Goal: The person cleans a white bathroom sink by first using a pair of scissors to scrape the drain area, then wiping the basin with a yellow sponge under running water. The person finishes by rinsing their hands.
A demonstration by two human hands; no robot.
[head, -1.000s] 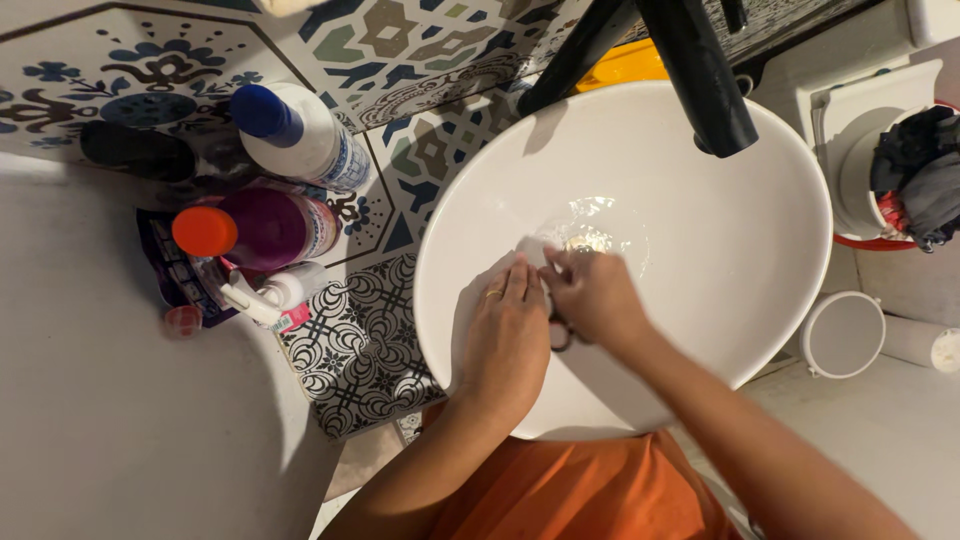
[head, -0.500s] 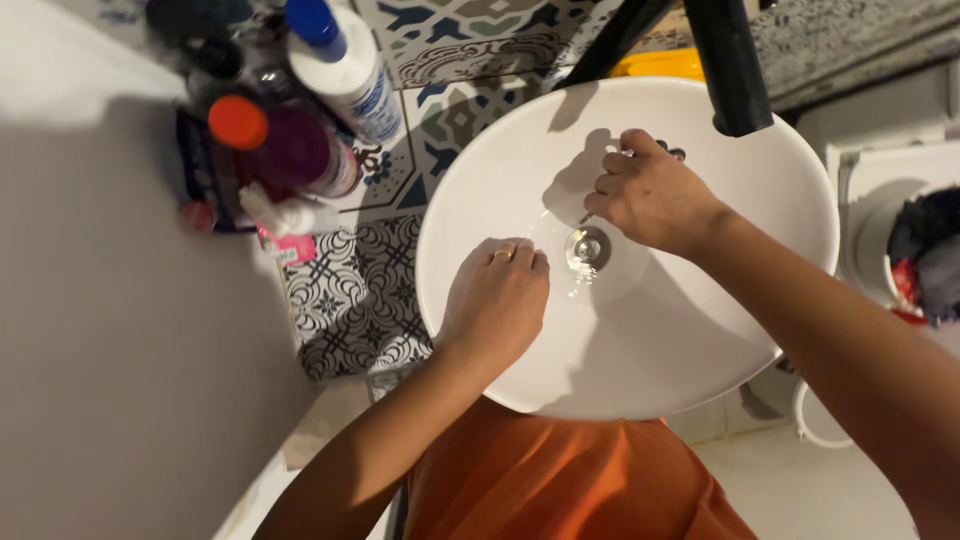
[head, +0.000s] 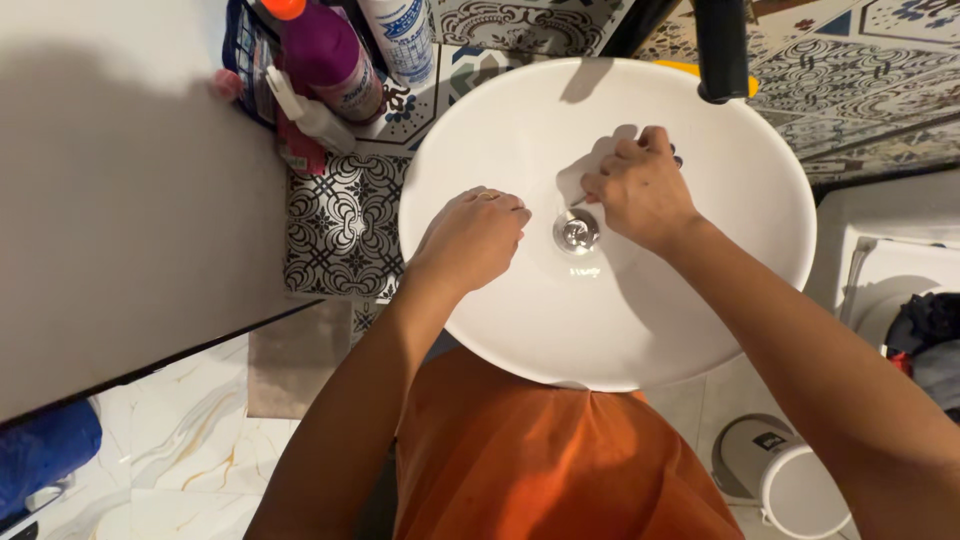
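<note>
A round white basin [head: 700,300] fills the middle of the view, with a chrome drain [head: 577,233] at its bottom. My left hand [head: 470,238], a ring on one finger, rests palm down on the basin's left inner wall, fingers curled together; nothing shows in it. My right hand [head: 640,190] hovers just right of the drain and is closed around a small metal tool with a dark handle, probably scissors [head: 577,202]. The thin tip pokes out toward the drain; most of the tool is hidden in my fist. A black tap spout [head: 722,50] hangs above the basin's far rim.
On the patterned tile counter [head: 340,225], at its far left, stand a purple bottle [head: 335,55], a white bottle [head: 400,30] and a white spray bottle [head: 310,115]. A white wall [head: 120,180] lies left. A small white bin [head: 790,480] stands on the floor, dark clothes [head: 930,335] at the right edge.
My hands have parted: the right one has moved with the tool from the near side of the basin to beside the drain. The left stayed on the left wall. The view shifted toward me.
</note>
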